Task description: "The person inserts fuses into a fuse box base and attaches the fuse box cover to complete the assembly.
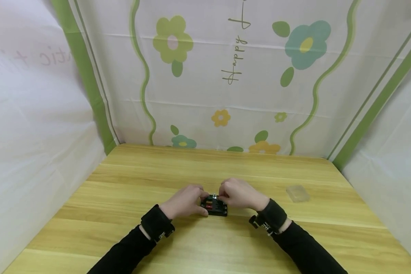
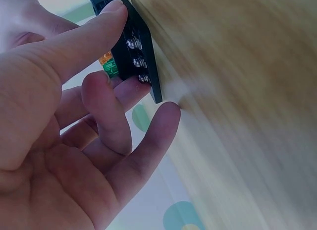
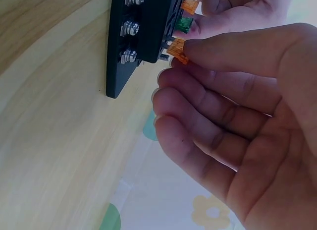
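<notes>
A black fuse block (image 1: 219, 213) with metal screw terminals along its sides lies on the table between both hands. My left hand (image 1: 185, 201) grips its left end, the thumb on the near side and fingers at the far side. From the right, my right hand (image 1: 241, 194) pinches an orange blade fuse (image 3: 177, 49) between thumb and index finger, its prongs at the block's top face. Beside it stand a green fuse (image 3: 184, 25) and another orange fuse (image 3: 189, 6) in the block. Whether the pinched fuse is fully seated, I cannot tell.
A clear plastic cover (image 1: 298, 193) lies on the wooden table (image 1: 150, 167) to the right of the hands. White flowered cloth (image 1: 198, 91) hangs behind the table's far edge and at both sides.
</notes>
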A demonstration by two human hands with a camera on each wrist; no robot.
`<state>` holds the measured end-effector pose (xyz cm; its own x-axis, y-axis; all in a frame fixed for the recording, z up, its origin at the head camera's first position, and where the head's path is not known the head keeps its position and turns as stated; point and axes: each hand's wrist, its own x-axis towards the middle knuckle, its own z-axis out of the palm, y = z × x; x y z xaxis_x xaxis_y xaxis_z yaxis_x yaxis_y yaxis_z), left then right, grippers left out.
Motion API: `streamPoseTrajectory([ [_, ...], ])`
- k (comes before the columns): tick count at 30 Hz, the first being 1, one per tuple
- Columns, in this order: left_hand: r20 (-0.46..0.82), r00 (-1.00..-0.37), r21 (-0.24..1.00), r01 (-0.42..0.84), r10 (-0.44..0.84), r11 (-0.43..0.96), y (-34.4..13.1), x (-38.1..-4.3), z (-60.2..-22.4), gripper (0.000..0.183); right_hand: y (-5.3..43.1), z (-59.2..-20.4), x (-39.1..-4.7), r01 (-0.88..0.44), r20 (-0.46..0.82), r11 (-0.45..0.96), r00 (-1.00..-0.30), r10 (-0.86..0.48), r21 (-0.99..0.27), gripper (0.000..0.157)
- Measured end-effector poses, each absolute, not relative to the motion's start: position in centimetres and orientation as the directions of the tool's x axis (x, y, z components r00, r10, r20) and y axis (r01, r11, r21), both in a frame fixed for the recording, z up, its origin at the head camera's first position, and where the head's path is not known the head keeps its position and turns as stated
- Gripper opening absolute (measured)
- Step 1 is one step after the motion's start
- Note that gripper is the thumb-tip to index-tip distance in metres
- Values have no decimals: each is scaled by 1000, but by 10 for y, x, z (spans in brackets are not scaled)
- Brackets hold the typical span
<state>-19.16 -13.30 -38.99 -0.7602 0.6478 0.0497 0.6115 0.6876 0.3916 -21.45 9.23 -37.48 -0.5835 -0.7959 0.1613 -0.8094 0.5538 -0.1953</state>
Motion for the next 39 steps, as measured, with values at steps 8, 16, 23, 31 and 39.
streamPoseTrajectory([
  [8,51,-759,398,612,649,683,-132,-191,-390,52,93,-376,-215,-813,167,544,-577,-799,-207,19],
  [16,54,-762,407,606,645,683,-132,-189,-390,53,91,-378,-216,-813,170,549,-578,-798,-193,23],
  [23,55,-767,413,600,639,685,-130,-189,-388,52,92,-378,-217,-810,173,556,-584,-793,-184,24],
  [31,55,-761,411,607,646,680,-130,-189,-388,49,91,-381,-217,-817,191,558,-577,-794,-148,25],
  [39,56,-759,407,610,649,679,-131,-188,-388,46,89,-383,-217,-817,204,560,-577,-791,-140,19],
])
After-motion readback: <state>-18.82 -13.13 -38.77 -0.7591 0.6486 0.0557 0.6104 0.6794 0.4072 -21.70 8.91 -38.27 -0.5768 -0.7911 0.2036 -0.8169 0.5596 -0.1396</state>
